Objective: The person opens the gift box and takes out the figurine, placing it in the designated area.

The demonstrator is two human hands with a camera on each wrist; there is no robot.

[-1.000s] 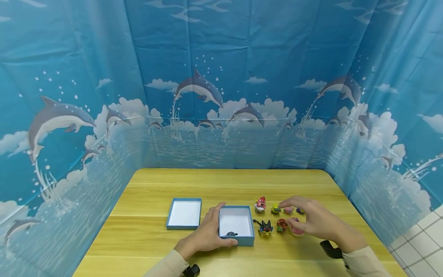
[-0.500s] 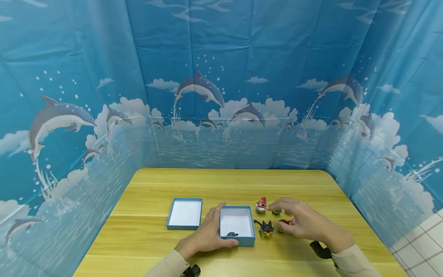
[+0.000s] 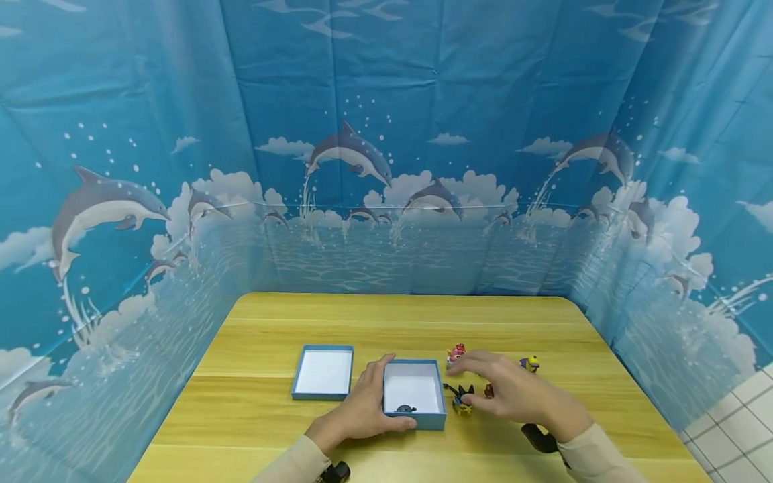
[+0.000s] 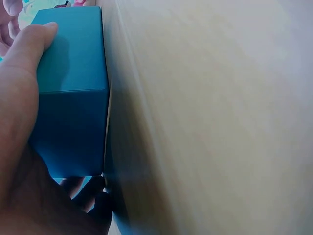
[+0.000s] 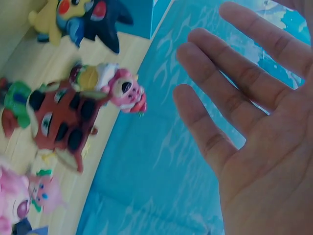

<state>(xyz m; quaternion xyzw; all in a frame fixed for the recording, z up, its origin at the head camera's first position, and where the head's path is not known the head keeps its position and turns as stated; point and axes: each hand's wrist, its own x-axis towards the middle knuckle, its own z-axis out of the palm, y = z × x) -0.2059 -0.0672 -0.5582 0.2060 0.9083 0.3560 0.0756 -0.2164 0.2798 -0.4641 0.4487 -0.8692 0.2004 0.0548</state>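
My left hand (image 3: 362, 406) grips the open blue box (image 3: 430, 421) from its left side, thumb along the front wall and fingers round toward the back. Inside the white interior lies a small dark object (image 3: 405, 408), too small to identify. My right hand (image 3: 513, 389) hovers palm down over the toy figurines, fingers extended and spread in the right wrist view. Its thumb overlaps the black-eared yellow figurine (image 3: 461, 404) just right of the box; contact is unclear. A pink bear figurine (image 5: 126, 90) and a brown-headed figurine (image 5: 58, 117) stand near that hand.
A shallow blue box lid (image 3: 323, 370), white inside up, lies left of the box. At the right stands a yellow and purple figurine (image 3: 530, 363). Pink figurines (image 5: 14, 196) show in the right wrist view. All rest on the yellow wooden table (image 3: 272, 335).
My right hand has moved left across the figurines, from the right-hand ones to the black-eared one near the box. The left hand and box have stayed put.
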